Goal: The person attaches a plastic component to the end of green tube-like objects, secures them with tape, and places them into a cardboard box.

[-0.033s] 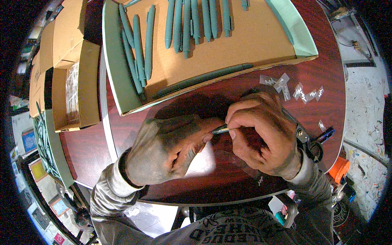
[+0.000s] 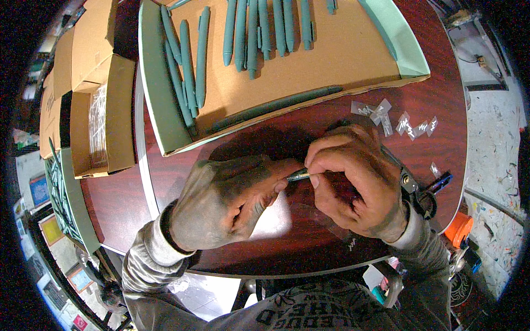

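A dark pen (image 2: 298,176) with pale print on its barrel is held level between my two hands above the table. My left hand (image 2: 221,198) is closed round one end, thumb and forefinger pinching it. My right hand (image 2: 359,176) pinches the other end between thumb and fingertip; that tip is mostly hidden. Just beyond my hands lies a shallow pale-green cardboard tray (image 2: 381,84) with several teal pens (image 2: 253,38) in it. One darker pen (image 2: 276,106) rests along its near wall. Small clear film pieces (image 2: 381,112) with white marks lie beyond my right hand.
At the left stands an open cardboard box (image 2: 120,118) of thin clear strips. Beside it, a green box (image 2: 80,220) holds more pens. A black tool (image 2: 408,181) with a rivet lies partly behind my right hand. An orange container (image 2: 459,230) is past the table's right edge.
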